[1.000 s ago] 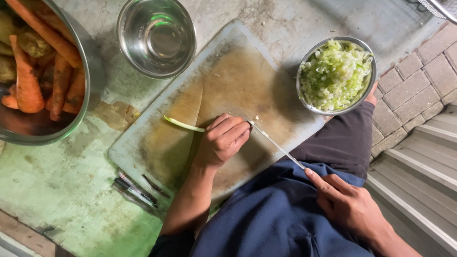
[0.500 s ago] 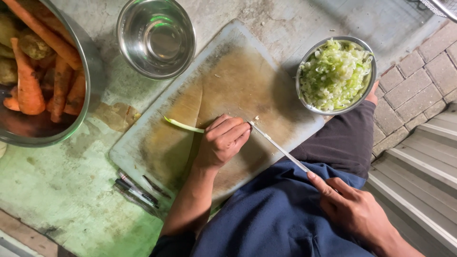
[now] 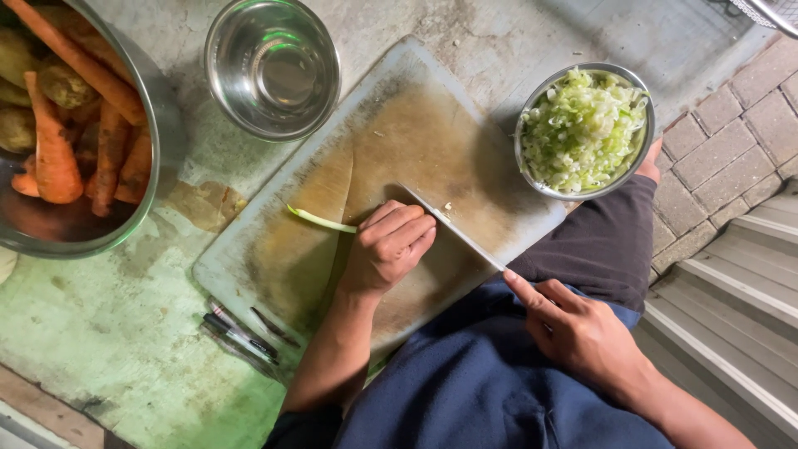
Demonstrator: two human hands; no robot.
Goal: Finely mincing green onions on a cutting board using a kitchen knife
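My left hand (image 3: 389,247) is curled on a thin green scallion stalk (image 3: 320,219), pinning it to the worn cutting board (image 3: 274,249). The stalk's pale end pokes out to the left of my fingers. My right hand (image 3: 573,333) grips the handle of a knife (image 3: 453,229), forefinger along its spine. The blade lies across the board with its tip just above my left knuckles. A steel bowl of chopped greens (image 3: 584,129) sits at the board's right corner.
An empty steel bowl (image 3: 272,68) stands above the board. A large pan of carrots and potatoes (image 3: 71,125) fills the upper left. Small metal tools (image 3: 241,333) lie below the board's left edge. Brick paving and steps (image 3: 731,216) are at right.
The knife has swung closer to my left hand, its tip now above the knuckles. My right hand shifted slightly up and left. The left hand stays on the stalk.
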